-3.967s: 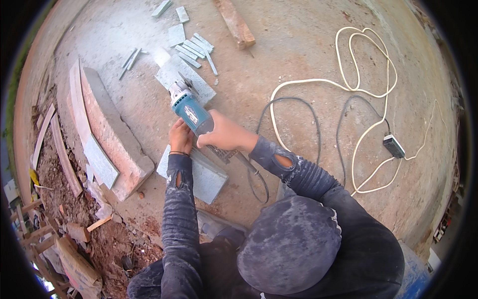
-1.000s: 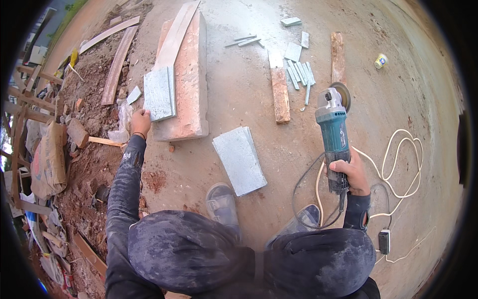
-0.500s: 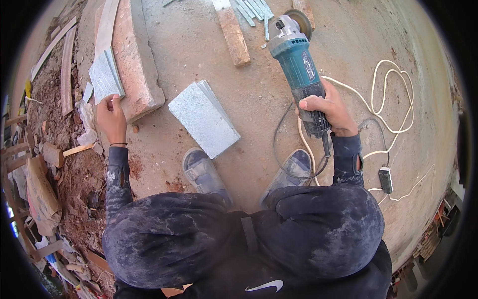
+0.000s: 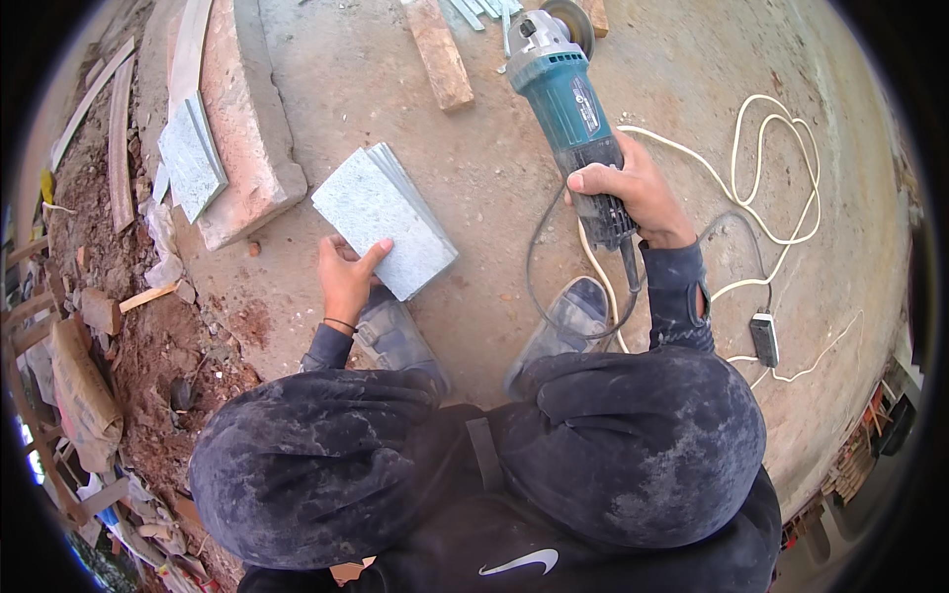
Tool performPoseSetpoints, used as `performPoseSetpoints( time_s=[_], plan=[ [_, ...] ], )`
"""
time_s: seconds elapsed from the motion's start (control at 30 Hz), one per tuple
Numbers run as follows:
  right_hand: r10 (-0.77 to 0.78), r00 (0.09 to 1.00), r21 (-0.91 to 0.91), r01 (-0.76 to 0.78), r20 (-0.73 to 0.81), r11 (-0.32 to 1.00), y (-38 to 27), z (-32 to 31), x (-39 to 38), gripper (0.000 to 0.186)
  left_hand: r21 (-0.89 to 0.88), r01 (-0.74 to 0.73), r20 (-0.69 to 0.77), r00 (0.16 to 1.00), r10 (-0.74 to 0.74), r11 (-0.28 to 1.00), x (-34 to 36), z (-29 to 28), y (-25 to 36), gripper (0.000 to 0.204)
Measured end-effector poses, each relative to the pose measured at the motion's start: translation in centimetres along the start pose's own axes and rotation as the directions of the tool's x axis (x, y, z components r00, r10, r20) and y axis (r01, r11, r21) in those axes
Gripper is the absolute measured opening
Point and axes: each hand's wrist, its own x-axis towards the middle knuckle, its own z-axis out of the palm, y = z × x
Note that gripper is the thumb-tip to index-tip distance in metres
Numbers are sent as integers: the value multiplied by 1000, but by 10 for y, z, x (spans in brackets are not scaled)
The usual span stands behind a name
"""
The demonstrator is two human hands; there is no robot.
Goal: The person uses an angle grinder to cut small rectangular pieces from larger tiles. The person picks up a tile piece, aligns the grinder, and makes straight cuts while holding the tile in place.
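My left hand (image 4: 346, 277) grips the near corner of a small stack of grey stone tiles (image 4: 384, 219) lying on the concrete ground in front of my feet. My right hand (image 4: 627, 191) is closed around the black rear handle of a teal angle grinder (image 4: 566, 94), held out above the ground with its disc (image 4: 570, 17) pointing away from me. The grinder's dark cord loops down past my right shoe (image 4: 568, 321). I am squatting, and my dusty dark trousers fill the lower part of the view.
A long reddish stone slab (image 4: 240, 138) with another grey tile (image 4: 188, 158) on it lies to the left. A wooden block (image 4: 439, 54) and thin tile offcuts (image 4: 482, 10) lie ahead. A white extension cable (image 4: 781, 188) and black plug box (image 4: 764, 339) are on the right. Rubble and planks (image 4: 94, 326) line the left edge.
My left hand has left the tile on the slab and come to the tile stack in front of me. The grinder stays in my right hand, slightly lower in view.
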Motion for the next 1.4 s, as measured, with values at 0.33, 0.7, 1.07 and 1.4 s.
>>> performPoseSetpoints(
  time_s=[0.33, 0.7, 1.07, 1.4],
  plan=[
    [-7, 1000, -22, 7, -14, 1000, 8, -3, 0, 60, -39, 131, -13, 991, -131, 991, -7, -9, 4, 47],
    [-8, 1000, -13, 8, 16, 1000, 8, 0, -2, 61, -204, 100, 4, 995, -101, 974, -4, -27, -8, 37],
    [-7, 1000, 2, 7, -28, 1000, -4, 0, -15, 60, -351, -138, 21, 988, 156, 926, 10, -40, 19, 20],
    [-23, 998, 80, 28, -66, 996, -7, 0, -19, 62, -803, 287, 521, 763, 382, 522, 43, -36, 63, 44]
  ],
)
